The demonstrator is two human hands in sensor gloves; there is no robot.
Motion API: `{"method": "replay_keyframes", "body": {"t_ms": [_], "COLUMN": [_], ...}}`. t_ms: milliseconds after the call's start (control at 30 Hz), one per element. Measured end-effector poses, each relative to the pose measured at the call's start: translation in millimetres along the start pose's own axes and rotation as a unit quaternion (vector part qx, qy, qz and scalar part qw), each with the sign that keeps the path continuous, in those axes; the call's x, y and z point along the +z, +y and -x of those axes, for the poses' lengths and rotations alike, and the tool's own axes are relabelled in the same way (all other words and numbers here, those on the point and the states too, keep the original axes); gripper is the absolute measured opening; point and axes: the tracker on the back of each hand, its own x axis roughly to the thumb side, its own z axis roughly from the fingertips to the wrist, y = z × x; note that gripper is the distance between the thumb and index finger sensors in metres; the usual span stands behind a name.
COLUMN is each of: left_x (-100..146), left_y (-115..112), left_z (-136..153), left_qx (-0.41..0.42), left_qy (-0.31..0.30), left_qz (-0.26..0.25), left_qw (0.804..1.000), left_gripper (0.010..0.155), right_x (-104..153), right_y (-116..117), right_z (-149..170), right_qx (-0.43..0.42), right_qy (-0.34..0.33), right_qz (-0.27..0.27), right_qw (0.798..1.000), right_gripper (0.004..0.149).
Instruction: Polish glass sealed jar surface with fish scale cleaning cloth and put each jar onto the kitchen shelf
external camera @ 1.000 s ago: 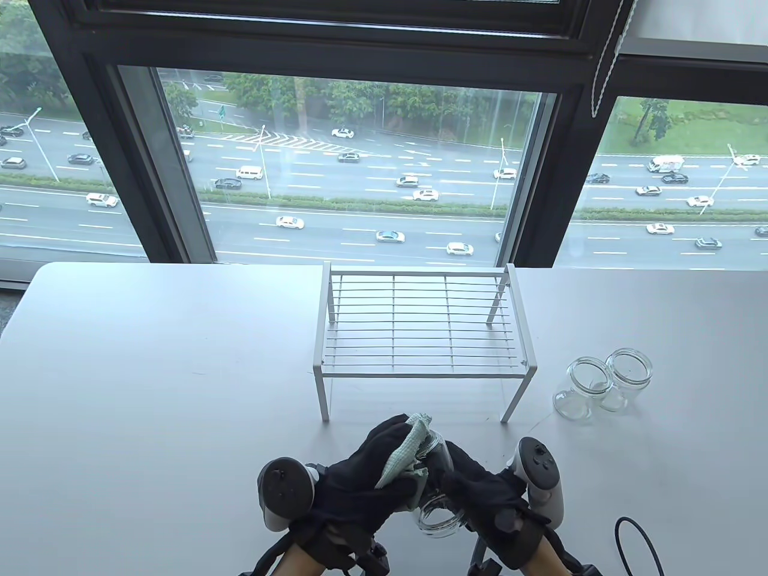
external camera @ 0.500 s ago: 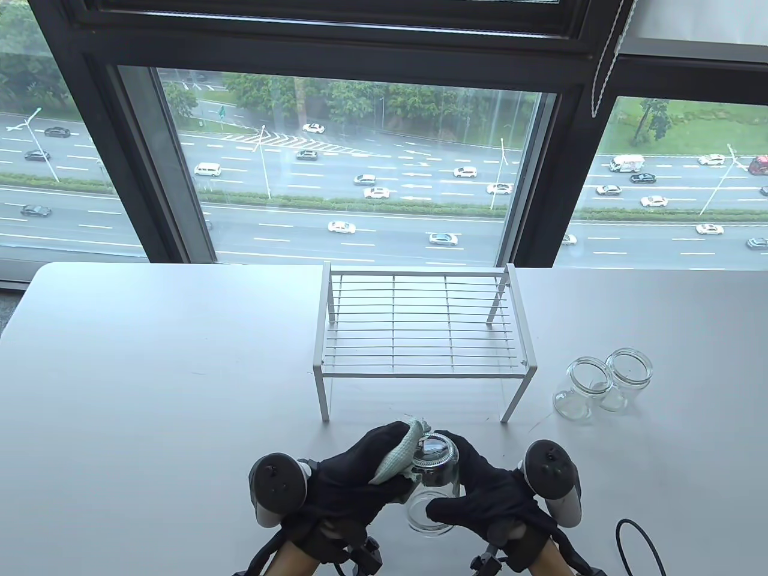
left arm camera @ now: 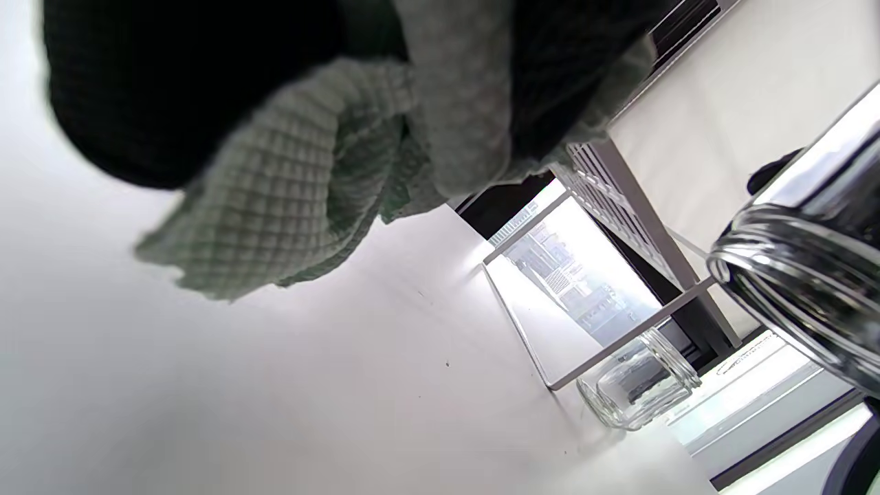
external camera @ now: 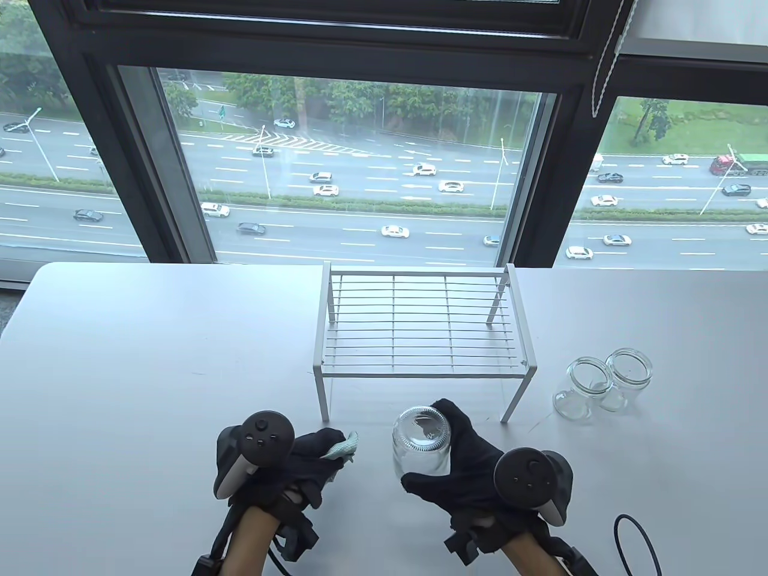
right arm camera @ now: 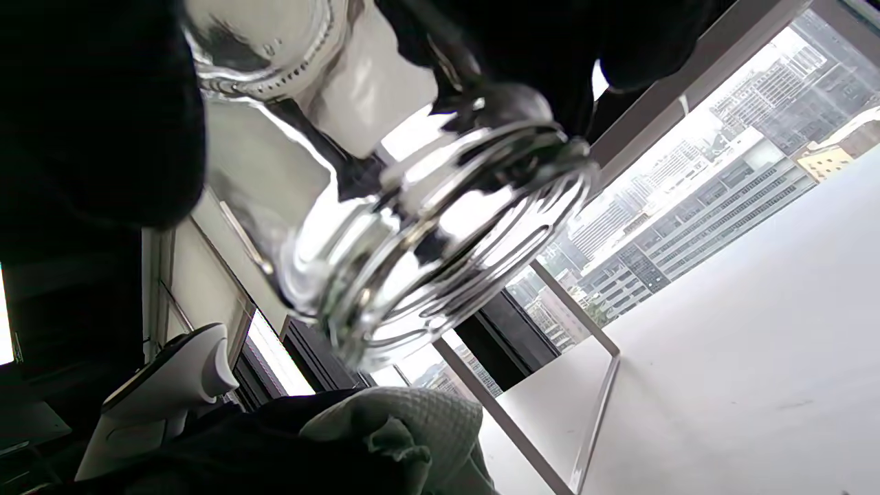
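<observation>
The left hand [external camera: 300, 459] has its fingers curled round the bunched fish scale cloth [external camera: 343, 447], a corner of it sticking out past the fingertips; in the left wrist view the cloth [left arm camera: 302, 185] hangs crumpled below the glove, well apart from any glass. To the right of it, across a gap of bare table [external camera: 150, 372], the right hand [external camera: 465, 465] grips the jar [external camera: 421, 443]: fingers wrapped over its far side, thumb [external camera: 420, 483] under its near side, base turned up toward the camera. The jar looks empty and carries no lid; its threaded mouth [right arm camera: 440, 240] points down and toward the left hand.

With cloth and jar apart, I judge the polishing of this jar to be over and the placing step in hand. The next move calls for turning the jar upright and carrying it forward, beyond the fingertips, onto the wire top of the shelf [external camera: 420, 327], which holds nothing yet.

Further right, well clear of the right hand, two more jars [external camera: 600, 384] stand upright, touching or nearly so; they seem empty, though clear glass makes that hard to confirm.
</observation>
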Motion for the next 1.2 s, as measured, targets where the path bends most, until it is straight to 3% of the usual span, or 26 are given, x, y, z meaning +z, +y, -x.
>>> {"method": "replay_keyframes", "body": {"t_ms": [267,567,833,1200], "left_x": [-2.5,-3.6,-3.3,-1.1], "left_y": [-3.7,-5.1,-3.5,0.3], "left_z": [3.8,0.9,0.1,0.0], "left_qx": [-0.006,0.007,0.006,0.015], "left_qy": [0.011,-0.002,0.000,-0.006], "left_qz": [0.020,0.042,0.045,0.037], "left_qw": [1.000,0.999,0.999,0.999], "left_gripper": [0.052,0.053,0.054,0.055], "right_x": [-62.1,-123.5,-145.0,-146.1], "right_y": [5.9,27.2,43.6,56.0], "right_z": [-23.0,-24.1,-0.4,10.8], "right_qx": [0.030,0.037,0.014,0.016], "right_qy": [0.022,0.052,0.096,0.113], "right_qz": [0.054,0.036,0.043,0.026], "right_qw": [0.998,0.997,0.994,0.993], "right_gripper": [0.111,0.112,0.111,0.107]}}
